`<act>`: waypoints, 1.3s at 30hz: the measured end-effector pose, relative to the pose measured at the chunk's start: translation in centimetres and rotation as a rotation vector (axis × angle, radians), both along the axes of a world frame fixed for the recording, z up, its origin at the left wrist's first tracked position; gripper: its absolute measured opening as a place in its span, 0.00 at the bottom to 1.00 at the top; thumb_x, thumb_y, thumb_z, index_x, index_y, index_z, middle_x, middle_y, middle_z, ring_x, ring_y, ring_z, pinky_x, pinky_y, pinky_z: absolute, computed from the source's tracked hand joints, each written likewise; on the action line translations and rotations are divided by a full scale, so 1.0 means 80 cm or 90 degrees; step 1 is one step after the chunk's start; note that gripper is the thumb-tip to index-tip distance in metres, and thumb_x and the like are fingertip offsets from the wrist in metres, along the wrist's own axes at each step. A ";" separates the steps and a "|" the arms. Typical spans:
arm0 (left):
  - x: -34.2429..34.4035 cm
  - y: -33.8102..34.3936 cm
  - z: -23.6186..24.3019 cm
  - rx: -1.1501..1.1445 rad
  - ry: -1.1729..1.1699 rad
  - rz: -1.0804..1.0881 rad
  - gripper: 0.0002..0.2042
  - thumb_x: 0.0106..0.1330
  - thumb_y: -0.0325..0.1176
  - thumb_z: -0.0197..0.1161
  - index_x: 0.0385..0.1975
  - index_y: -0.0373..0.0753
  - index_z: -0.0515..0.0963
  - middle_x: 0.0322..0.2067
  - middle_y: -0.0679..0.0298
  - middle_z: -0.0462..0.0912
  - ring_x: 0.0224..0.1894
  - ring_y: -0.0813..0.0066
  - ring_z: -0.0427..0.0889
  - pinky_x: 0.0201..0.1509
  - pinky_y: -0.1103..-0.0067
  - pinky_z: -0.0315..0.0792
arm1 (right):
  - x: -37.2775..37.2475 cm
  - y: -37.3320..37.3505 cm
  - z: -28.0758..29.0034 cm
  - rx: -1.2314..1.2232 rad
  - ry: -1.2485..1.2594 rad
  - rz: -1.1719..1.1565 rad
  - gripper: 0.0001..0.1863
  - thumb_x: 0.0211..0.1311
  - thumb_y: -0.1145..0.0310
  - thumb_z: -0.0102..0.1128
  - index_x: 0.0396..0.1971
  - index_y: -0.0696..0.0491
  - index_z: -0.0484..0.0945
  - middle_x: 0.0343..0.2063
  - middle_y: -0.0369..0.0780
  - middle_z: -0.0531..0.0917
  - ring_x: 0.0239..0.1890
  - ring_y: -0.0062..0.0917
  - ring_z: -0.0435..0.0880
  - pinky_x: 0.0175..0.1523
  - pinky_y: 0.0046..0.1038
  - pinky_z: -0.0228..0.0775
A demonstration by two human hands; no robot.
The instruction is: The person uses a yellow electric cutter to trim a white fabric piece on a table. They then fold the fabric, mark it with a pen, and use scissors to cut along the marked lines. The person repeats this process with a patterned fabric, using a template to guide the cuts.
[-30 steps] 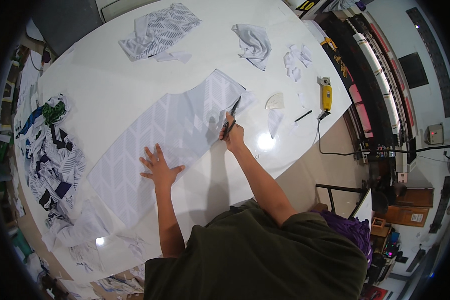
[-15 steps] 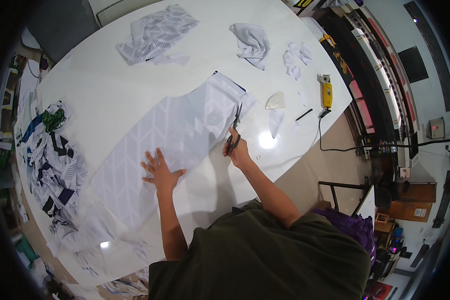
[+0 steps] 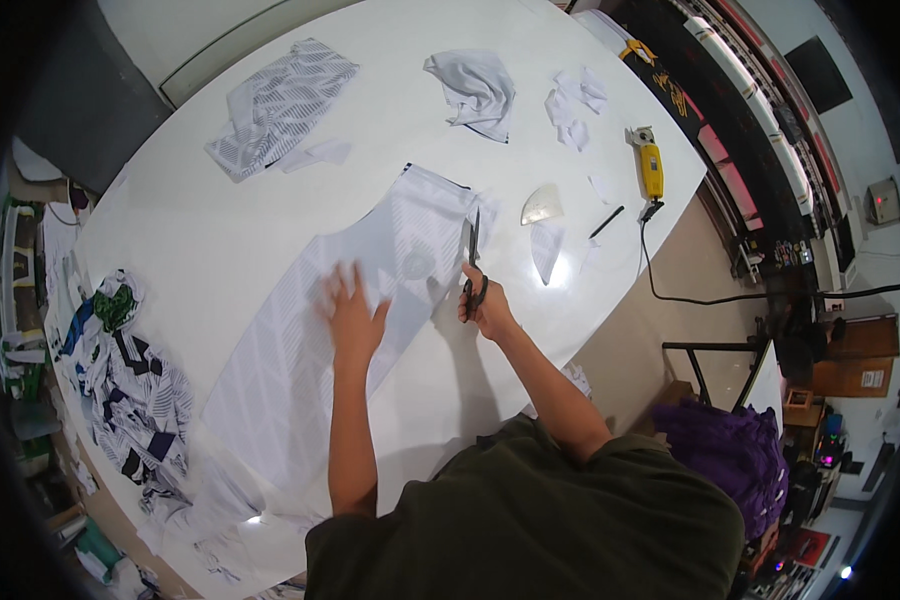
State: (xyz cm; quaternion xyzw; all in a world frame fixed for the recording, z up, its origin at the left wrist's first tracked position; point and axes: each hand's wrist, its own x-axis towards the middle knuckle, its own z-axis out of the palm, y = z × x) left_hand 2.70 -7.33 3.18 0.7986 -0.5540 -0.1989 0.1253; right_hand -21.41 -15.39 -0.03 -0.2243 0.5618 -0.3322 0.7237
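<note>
A long piece of pale grey and white patterned fabric (image 3: pixel 300 330) lies flat and slanting across the white table (image 3: pixel 410 400). Over its middle is my left hand (image 3: pixel 352 310), fingers spread and a little blurred by motion; whether it touches the cloth I cannot tell. My right hand (image 3: pixel 490 310) is closed round the handles of dark scissors (image 3: pixel 474 245). The blades point away from me along the fabric's right edge, near its far end, and look almost closed.
To the right lie a yellow electric cutter (image 3: pixel 651 172) with a black cord, a dark pen (image 3: pixel 607 221), a pale quarter-round template (image 3: pixel 542 204) and fabric scraps (image 3: pixel 570 110). Folded patterned cloth (image 3: pixel 285 100) and crumpled cloth (image 3: pixel 475 95) lie farther off. A garment heap (image 3: pixel 145 390) covers the left side.
My left hand has shifted right and farther up the fabric. The scissors stay in my right hand at the right edge, their blades now closer together. The whole view has turned slightly.
</note>
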 end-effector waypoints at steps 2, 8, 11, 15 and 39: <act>-0.013 -0.095 -0.025 -0.122 0.053 -0.162 0.34 0.74 0.43 0.58 0.78 0.45 0.55 0.78 0.55 0.52 0.80 0.47 0.48 0.78 0.44 0.44 | 0.000 0.003 0.007 0.000 0.002 0.003 0.27 0.63 0.44 0.70 0.31 0.54 0.69 0.18 0.39 0.76 0.16 0.29 0.78 0.21 0.31 0.70; -0.044 -0.252 -0.088 -0.171 -0.169 -0.286 0.29 0.77 0.50 0.50 0.75 0.46 0.63 0.77 0.58 0.56 0.79 0.50 0.52 0.78 0.43 0.44 | 0.002 0.002 0.014 0.006 -0.021 0.025 0.27 0.64 0.45 0.69 0.31 0.55 0.69 0.18 0.39 0.76 0.15 0.28 0.78 0.20 0.30 0.70; -0.043 -0.269 -0.101 -0.143 -0.196 -0.273 0.31 0.77 0.53 0.47 0.75 0.46 0.62 0.77 0.57 0.56 0.79 0.49 0.50 0.77 0.41 0.41 | -0.001 0.003 0.020 0.013 -0.007 0.040 0.27 0.65 0.45 0.69 0.31 0.55 0.69 0.17 0.38 0.75 0.15 0.27 0.78 0.20 0.30 0.69; -0.043 -0.271 -0.114 -0.196 -0.208 -0.251 0.33 0.76 0.56 0.47 0.75 0.44 0.62 0.77 0.55 0.56 0.80 0.48 0.49 0.77 0.40 0.40 | -0.006 0.005 0.012 0.032 0.019 0.049 0.26 0.66 0.45 0.68 0.32 0.55 0.71 0.18 0.39 0.76 0.16 0.28 0.77 0.21 0.31 0.70; -0.046 -0.265 -0.115 -0.258 -0.170 -0.181 0.36 0.73 0.56 0.50 0.73 0.37 0.64 0.75 0.50 0.59 0.79 0.49 0.50 0.78 0.41 0.34 | 0.055 -0.039 -0.004 -0.011 0.047 -0.049 0.26 0.63 0.48 0.71 0.26 0.54 0.69 0.15 0.37 0.75 0.13 0.26 0.76 0.17 0.28 0.68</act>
